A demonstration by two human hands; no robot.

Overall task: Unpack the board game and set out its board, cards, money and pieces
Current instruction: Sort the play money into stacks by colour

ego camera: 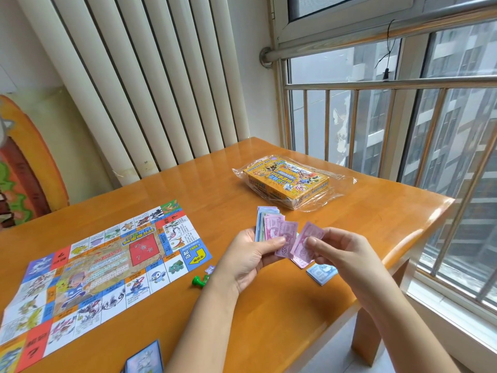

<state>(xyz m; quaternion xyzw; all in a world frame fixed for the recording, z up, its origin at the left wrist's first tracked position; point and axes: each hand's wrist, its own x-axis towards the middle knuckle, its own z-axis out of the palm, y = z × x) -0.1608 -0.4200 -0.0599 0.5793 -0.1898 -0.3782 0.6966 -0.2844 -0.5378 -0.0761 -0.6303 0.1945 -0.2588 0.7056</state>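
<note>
Near the middle of the frame a fanned stack of paper money (271,227) is gripped in the left hand (247,257), the thumb pressed over the pink notes on top; a single pink note (304,235) is pinched between thumb and fingers of the right hand (341,251), just right of the stack. Below the right hand a small pile of blue notes (321,273) is laid on the wooden table (269,319); a few pink notes (300,262) are laid beside it. The board (107,265) is spread flat at the left of the frame; a green pawn (197,280) is seen lying just off its lower right corner. The yellow box (287,179) is set on clear plastic wrap (330,196) in the upper middle; blue-backed cards (145,359) are cut off by the bottom edge.
</note>
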